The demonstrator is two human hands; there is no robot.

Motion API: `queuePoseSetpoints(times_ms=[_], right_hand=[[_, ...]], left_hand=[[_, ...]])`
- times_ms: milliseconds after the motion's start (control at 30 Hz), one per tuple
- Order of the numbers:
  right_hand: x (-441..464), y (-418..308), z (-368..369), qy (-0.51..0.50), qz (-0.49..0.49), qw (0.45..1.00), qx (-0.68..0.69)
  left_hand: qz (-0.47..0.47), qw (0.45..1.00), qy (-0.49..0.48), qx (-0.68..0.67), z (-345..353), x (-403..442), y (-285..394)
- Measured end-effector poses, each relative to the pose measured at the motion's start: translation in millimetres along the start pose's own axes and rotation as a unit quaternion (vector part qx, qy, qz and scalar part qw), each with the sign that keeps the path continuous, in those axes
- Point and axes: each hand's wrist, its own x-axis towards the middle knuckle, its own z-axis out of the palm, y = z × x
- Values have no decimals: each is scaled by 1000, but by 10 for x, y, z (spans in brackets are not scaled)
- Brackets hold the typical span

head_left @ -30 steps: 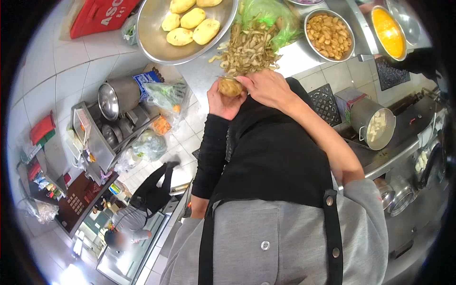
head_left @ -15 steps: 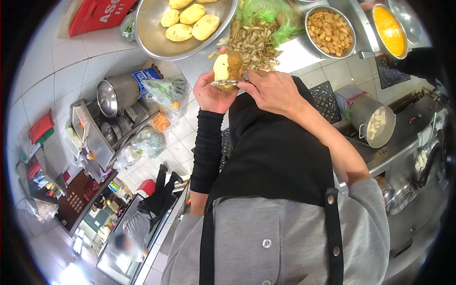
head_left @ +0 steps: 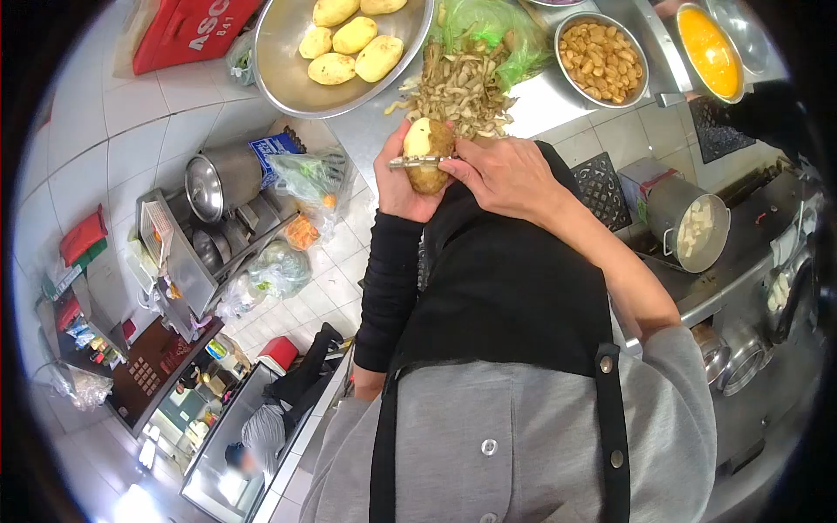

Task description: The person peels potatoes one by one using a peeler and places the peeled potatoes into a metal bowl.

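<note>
My left hand (head_left: 399,187) is wrapped round a potato (head_left: 427,179) whose upper left part is bare yellow and whose rest is brown-skinned. A metal peeler (head_left: 418,162) lies across the potato, its handle end gripped in my right hand (head_left: 501,170). Just beyond my hands, a heap of peelings (head_left: 462,87) spreads over the steel table (head_left: 366,131), against a green plastic bag (head_left: 519,52). Several peeled yellow potatoes (head_left: 355,35) rest in a large steel bowl (head_left: 279,78) at the upper left.
A bowl of brown pieces (head_left: 602,63) and a container of orange liquid (head_left: 711,52) are at the upper right. To the right stands a pot with pale chunks (head_left: 695,231). A covered pot (head_left: 205,187) and plastic bags are at left; another person (head_left: 266,431) is at lower left.
The potato has tilted and shifted in my left hand, and the peeler now crosses its middle. Both hands moved slightly right from half a second ago. The other person has changed position.
</note>
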Motion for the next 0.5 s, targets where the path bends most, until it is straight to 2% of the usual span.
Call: queuePoseSetpoints(times_ms=[33, 100, 133, 167, 267, 367, 400, 500], right_hand=[[-20, 7, 6, 5, -11, 1000, -7], [50, 220, 36, -31, 64, 997, -22], [60, 341, 52, -52, 102, 993, -30], [98, 490, 55, -76, 139, 985, -68], [7, 510, 141, -76, 140, 986, -45], [35, 276, 49, -63, 136, 989, 1], [17, 217, 68, -61, 121, 991, 10], [-66, 62, 99, -70, 82, 993, 39]], left_hand=[[-17, 999, -32, 0, -53, 12, 11], [-49, 995, -92, -3, -248, 30, 52], [-63, 997, -34, 38, -281, 66, 71], [-77, 996, -48, 15, -306, 96, 59], [-123, 987, -89, -54, -577, 183, -52], [-92, 991, -15, -99, -472, 154, -125], [-86, 988, -62, -110, -511, 190, -130], [-54, 996, -43, -60, -570, 241, -157]])
